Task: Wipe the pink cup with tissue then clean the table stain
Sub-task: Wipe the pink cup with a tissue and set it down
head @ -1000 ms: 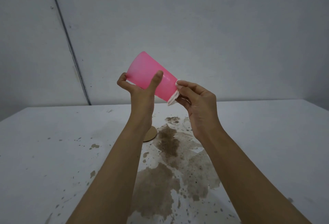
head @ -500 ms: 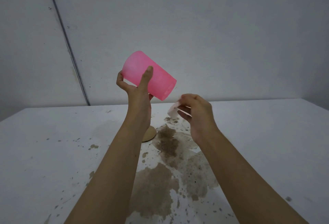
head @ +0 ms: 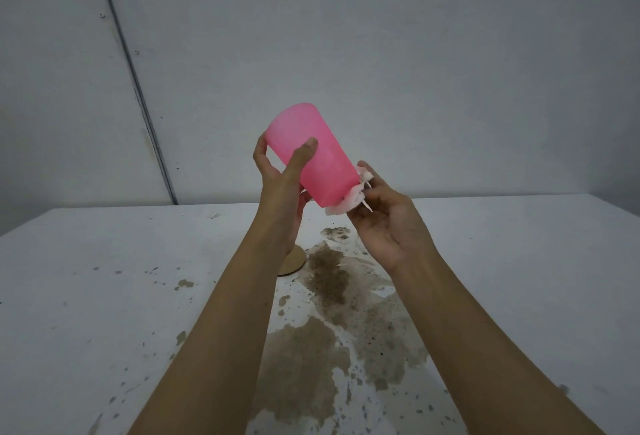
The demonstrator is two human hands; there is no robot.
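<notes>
Pink cup (head: 311, 154): held tilted above table (head: 104, 296), left hand (head: 282, 175) clamped round its wall. Likely light, stiff, smooth plastic; grip mid-body. Tissue (head: 349, 201): soft, pinched in right hand (head: 384, 223) against the cup's lower end. Stain (head: 311, 365): below, uncleaned.

Both my forearms reach up and forward; my left hand (head: 282, 171) has its grip wrapped closed, thumb raised in front, while my right hand (head: 384, 216), palm up, pinches its fingertips together.
</notes>
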